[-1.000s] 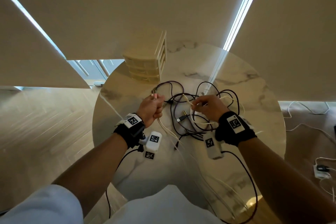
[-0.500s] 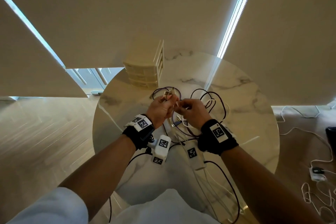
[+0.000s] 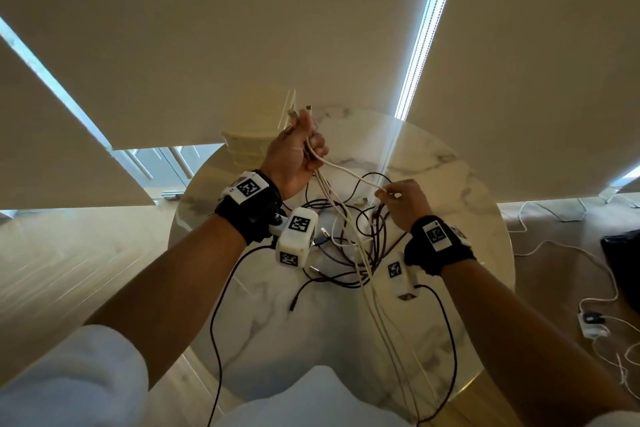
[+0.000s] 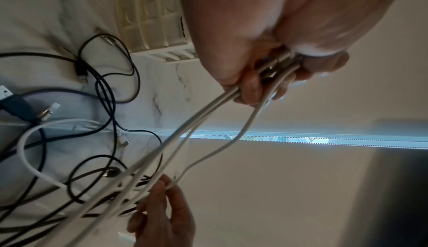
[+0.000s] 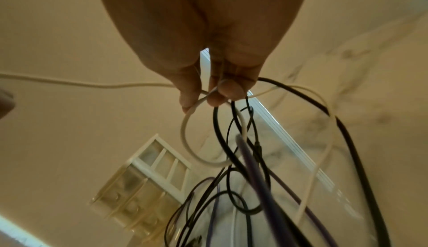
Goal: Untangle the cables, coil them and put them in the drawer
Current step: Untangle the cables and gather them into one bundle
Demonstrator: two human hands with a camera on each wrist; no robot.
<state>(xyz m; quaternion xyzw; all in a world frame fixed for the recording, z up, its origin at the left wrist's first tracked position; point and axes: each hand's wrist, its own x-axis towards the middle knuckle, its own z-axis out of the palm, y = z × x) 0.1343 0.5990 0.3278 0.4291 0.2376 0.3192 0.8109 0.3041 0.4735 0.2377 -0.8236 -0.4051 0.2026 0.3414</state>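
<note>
My left hand [image 3: 299, 152] is raised above the round marble table [image 3: 450, 184] and grips a bundle of white cable strands [image 4: 208, 111], their plug ends sticking up past my thumb. One white strand [image 3: 349, 172] sags across to my right hand [image 3: 398, 199], which pinches it between thumb and fingertips [image 5: 222, 89]. Below both hands a tangle of black, purple and white cables [image 3: 346, 239] lies on the table, some loops lifted [image 5: 231, 141]. A cream plastic drawer unit [image 3: 249, 146] stands at the table's far left, partly hidden by my left hand.
Beige roller blinds [image 3: 311, 28] hang close behind the table. White cables and a power adapter [image 3: 592, 322] lie on the floor to the right. Black wrist-camera leads [image 3: 446, 329] trail off the table's near edge.
My left hand rose and moved away with the white strands. My right hand drew apart to the right, stretching one white strand between the hands. The tangle lifted partly.
</note>
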